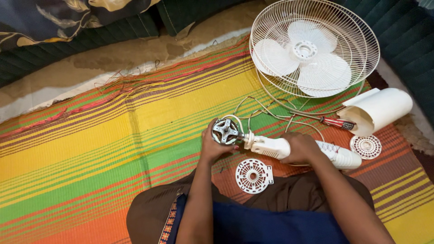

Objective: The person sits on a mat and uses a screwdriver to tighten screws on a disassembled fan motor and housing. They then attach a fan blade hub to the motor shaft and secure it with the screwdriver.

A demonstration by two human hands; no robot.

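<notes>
White plastic fan neck sits mid-mat, just in front of the knees. Right hand has its grip wrapped around that neck, left hand is closed on the metal motor at its end. A round vented cover lies just below, and the fan cage with blades and a red screwdriver are further up the striped mat.

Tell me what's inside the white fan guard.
Inside the wire fan guard sits a white three-blade fan blade with its round hub. The striped mat shows through beneath; whatever lies directly under the blades is covered.
</notes>
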